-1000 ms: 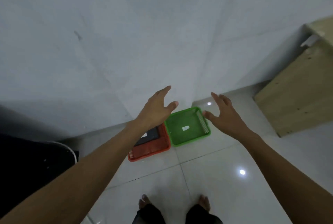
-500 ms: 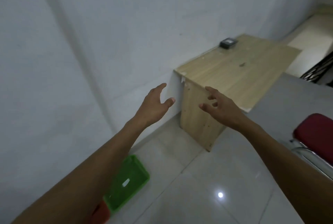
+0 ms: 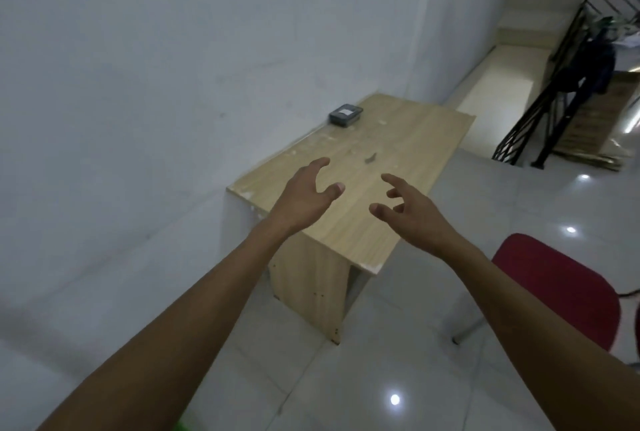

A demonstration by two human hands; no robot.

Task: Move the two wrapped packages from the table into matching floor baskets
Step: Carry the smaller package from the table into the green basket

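Looking down from head height, the view takes in a pale grey wall (image 3: 138,84) on the left and a glossy white tiled floor (image 3: 346,378) dotted with light reflections. A light wooden desk (image 3: 398,160) stands against the wall, its top scuffed with pale marks and a small dark smudge near the middle. To the right, a black metal stair railing (image 3: 540,111) slopes away in the background, and a red padded chair (image 3: 554,292) sits close to the desk's near corner (only part of it is in frame).

Two bare forearms reach forward from the bottom edge. The left hand (image 3: 301,202) hovers above the near end of the desk, fingers (image 3: 317,165) spread and loosely curled, gripping nothing. The right hand (image 3: 412,212) hovers beside it, a little apart, fingers (image 3: 394,181) likewise parted and curved with nothing between them.

One wrapped package (image 3: 345,115), small, dark and flat with a pale label on top, lies at the far end of the desk, just beside the wall and well apart from both hands. A sliver of green (image 3: 181,426) shows at the bottom edge, too small to identify.
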